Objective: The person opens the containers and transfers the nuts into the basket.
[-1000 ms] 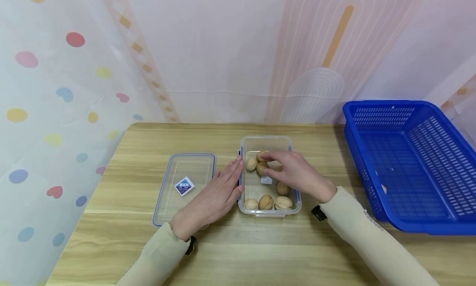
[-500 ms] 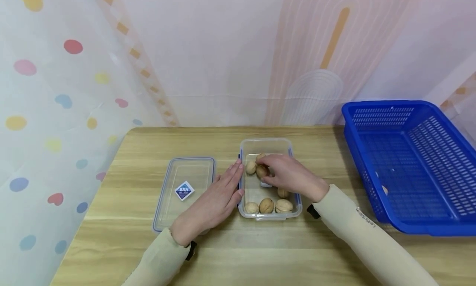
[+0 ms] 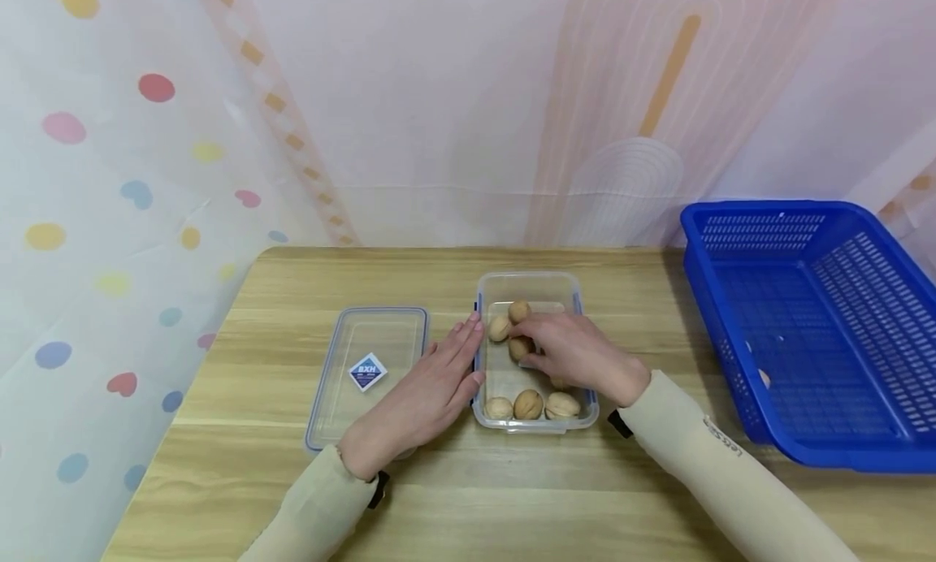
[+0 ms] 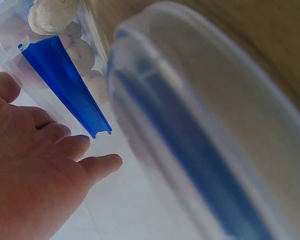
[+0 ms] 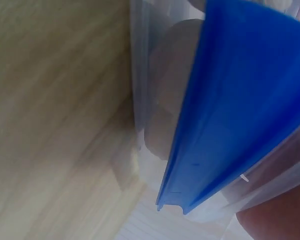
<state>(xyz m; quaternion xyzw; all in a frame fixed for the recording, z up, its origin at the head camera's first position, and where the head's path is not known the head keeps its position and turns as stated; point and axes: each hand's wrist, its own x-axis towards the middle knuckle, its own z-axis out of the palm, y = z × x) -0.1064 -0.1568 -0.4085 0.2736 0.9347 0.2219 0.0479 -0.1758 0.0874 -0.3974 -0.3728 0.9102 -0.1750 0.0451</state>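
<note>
Clear lidless container (image 3: pixel 506 381) sits on table (image 3: pixel 468 497), short of far edge, long sides running twd it; prob. set centrally so both hands reach it. Side clip flaps hang down, L flap (image 4: pixel 67 87) and R flap (image 5: pixel 245 95), presumably to leave rim free.

Contents: three walnuts along container's near wall, near-left walnut (image 3: pixel 500 408), middle walnut (image 3: pixel 528 404), near-right walnut (image 3: pixel 562 405); set side by side, likely to save room. Another nr right wall, mostly hidden under R hand. Twd far-left corner: left walnut (image 3: pixel 500 329) and far walnut (image 3: pixel 519 311), close tog.

R hand (image 3: pixel 578 352): inside container, fingers bent, thumb and forefinger to either side of handled walnut (image 3: pixel 520 350), which appears pinched; gap btwn digits approx. one nut wide. Nut is low, just nearer than far-left pair; contact w/ floor can't be confirmed.

L hand (image 3: pixel 431 390): fingers extended, laid against container's left wall, grasping nothing; prob. there to stop sliding.

Lid (image 3: pixel 358 328) flat on table, left of container, partly under L wrist, presumably parked clear of rim. Blue basket (image 3: pixel 793 261) at table's right side.
</note>
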